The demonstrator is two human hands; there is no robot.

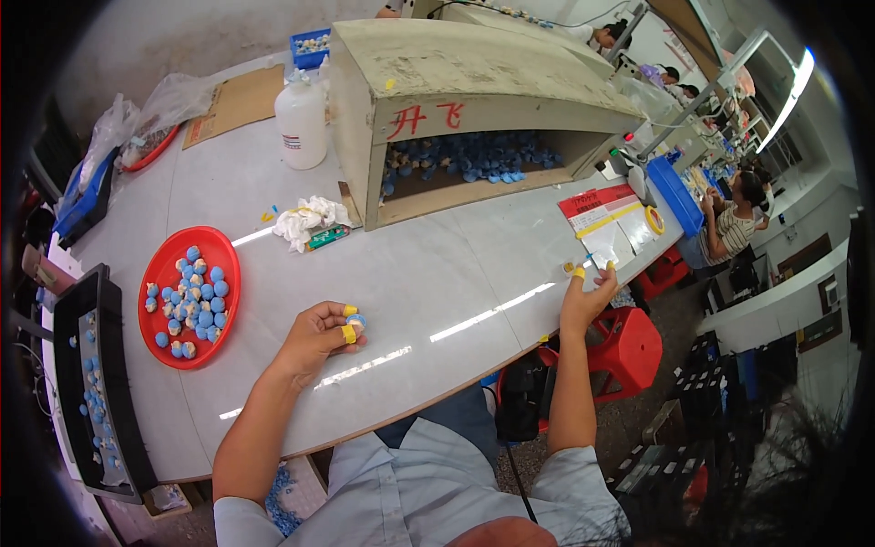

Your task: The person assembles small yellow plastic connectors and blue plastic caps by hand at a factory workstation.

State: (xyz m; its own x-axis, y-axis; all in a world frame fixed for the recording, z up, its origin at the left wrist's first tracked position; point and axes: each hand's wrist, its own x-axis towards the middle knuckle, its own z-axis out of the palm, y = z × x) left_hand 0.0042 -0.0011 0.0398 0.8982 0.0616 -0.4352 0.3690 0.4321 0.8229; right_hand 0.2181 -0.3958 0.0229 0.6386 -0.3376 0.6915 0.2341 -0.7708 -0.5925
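My left hand [324, 339] is closed over the table, with yellow tape on its fingertips. Between thumb and fingers it pinches a small blue-and-white figure piece [357, 323], partly covered by the fingers. Off to the right, at the table edge, my right hand [589, 299] has its yellow-tipped thumb and finger apart. These fingertips are close to a white sheet [609, 244] and a tiny yellowish round thing [569, 267]. A thin blue bit shows between them, too small to make out. On the left, a red round tray [232, 273] carries many similar blue-and-cream pieces.
A beige box-shaped housing [492, 73] stands at the back, with blue pieces inside. Nearby are a white bottle [301, 123], crumpled tissue [305, 221], a tape roll [653, 219] and a blue bin [674, 196]. A black tray [68, 365] lies left; red stools [629, 351] stand right.
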